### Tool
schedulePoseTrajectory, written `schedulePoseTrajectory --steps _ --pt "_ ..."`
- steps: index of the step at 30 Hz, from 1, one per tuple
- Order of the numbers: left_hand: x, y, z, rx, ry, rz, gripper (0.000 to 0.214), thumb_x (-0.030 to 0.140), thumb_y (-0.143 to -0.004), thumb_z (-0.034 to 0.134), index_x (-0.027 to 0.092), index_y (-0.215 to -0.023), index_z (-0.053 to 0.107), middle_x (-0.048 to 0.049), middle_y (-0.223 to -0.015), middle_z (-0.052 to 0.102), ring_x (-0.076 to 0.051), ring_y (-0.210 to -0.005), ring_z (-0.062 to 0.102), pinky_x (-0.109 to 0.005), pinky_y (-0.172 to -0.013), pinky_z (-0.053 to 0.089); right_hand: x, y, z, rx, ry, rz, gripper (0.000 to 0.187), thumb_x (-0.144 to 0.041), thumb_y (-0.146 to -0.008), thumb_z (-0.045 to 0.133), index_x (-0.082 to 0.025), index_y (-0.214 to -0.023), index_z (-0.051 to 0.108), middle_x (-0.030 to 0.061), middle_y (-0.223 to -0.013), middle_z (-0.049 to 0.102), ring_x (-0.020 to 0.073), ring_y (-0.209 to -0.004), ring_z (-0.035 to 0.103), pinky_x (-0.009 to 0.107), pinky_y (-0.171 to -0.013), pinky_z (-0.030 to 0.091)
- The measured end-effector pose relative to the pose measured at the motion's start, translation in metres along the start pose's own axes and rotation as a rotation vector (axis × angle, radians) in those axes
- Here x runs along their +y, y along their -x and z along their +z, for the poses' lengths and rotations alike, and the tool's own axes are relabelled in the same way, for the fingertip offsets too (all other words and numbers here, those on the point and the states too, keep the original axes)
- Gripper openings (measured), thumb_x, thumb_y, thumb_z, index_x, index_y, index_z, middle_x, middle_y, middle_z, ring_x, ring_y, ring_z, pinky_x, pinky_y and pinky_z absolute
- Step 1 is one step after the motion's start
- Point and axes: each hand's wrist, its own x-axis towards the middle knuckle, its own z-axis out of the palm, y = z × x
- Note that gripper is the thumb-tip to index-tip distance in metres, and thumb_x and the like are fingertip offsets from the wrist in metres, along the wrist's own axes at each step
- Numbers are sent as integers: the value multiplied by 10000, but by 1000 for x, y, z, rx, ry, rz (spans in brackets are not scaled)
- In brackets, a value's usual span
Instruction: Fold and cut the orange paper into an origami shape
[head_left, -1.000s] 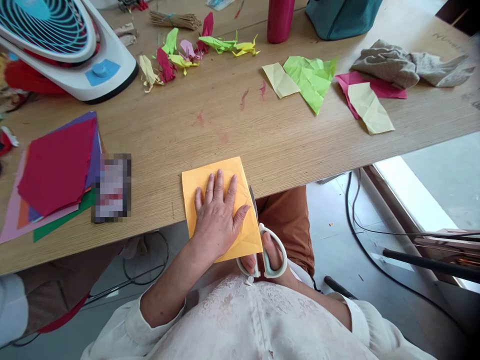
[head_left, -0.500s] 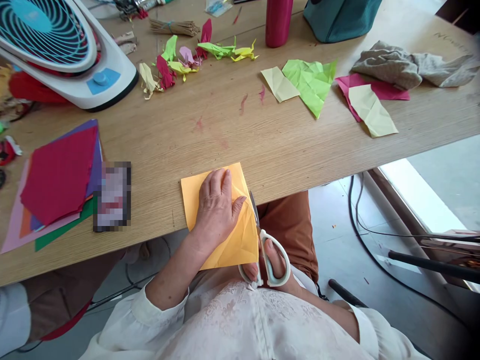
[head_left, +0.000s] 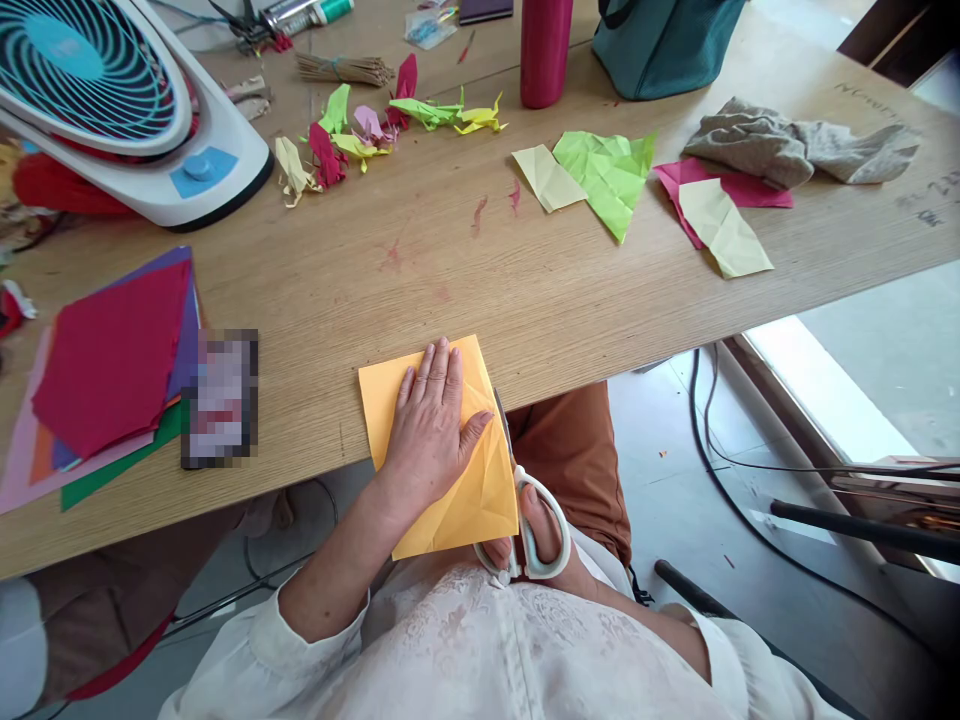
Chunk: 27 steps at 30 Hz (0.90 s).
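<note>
Scissors (head_left: 524, 530) are clamped by their white handles in the right hand's (head_left: 545, 532) grip, just beside the orange sheet (head_left: 476, 490), with one blade seen along its right edge. The sheet is laid across the near edge of the worktop (head_left: 300, 290), its near end overhanging, and is covered by the left hand (head_left: 426, 430), whose grip is flattened, thumb apart from fingers. Left of the sheet, coloured papers (head_left: 112, 360) are stacked; beyond it, folded paper figures (head_left: 326, 155) are grouped.
</note>
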Motion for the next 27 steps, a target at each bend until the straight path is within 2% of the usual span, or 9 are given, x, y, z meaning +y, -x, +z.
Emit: schedulePoseTrajectory --steps 6,12,15,17,19,22,27 --pt "-1 0 0 -1 8 6 845 618 -1032 221 -9 -1599 203 -268 -1675 214 -360 -1582 176 -551 -1253 213 -6 -5 -1 34 -8 -4 653 -751 -924 426 -230 -558 567 27 -460 457 175 -476 432 297 -491 329" --pt "2 5 -2 -8 11 19 840 618 -1031 240 6 -1604 191 -263 -1677 213 -355 -1585 168 -551 -1252 209 -2 2 -4 101 -12 18 647 -763 -891 496 -219 -561 616 22 -475 497 160 -444 437 292 -459 346" --pt "4 6 -2 -14 7 15 853 626 -1029 239 -12 -1594 209 -268 -1676 211 -360 -1582 173 -547 -1255 204 -4 2 -4 157 -22 17 532 -706 -905 549 -238 -733 731 14 -550 591 181 -509 530 297 -493 418" --pt "4 6 -2 -13 5 14 845 618 -1032 245 -9 -1597 204 -266 -1676 210 -357 -1584 169 -552 -1254 204 -8 -1 -4 197 -25 4 418 -654 -913 593 -276 -939 771 11 -705 696 203 -643 628 312 -593 501" --pt "4 6 -2 -14 1 14 837 612 -1034 248 -3 -1601 197 -263 -1677 213 -353 -1585 168 -552 -1253 207 -10 -2 -4 234 -22 -4 400 -644 -902 624 -299 -1047 767 13 -856 754 224 -786 686 335 -716 547" --pt "6 8 -2 -17 -13 17 853 628 -1030 238 -9 -1597 211 -259 -1676 217 -356 -1582 181 -540 -1255 206 -10 0 -5 267 -13 19 439 -673 -862 657 -282 -1022 778 27 -895 777 258 -855 715 369 -790 566" --pt "10 13 -2 -8 -17 25 852 623 -1031 246 -17 -1592 219 -259 -1676 218 -357 -1580 186 -538 -1257 207 -8 1 -4 250 -39 48 475 -690 -847 653 -278 -1050 770 48 -891 781 288 -866 734 413 -791 586"
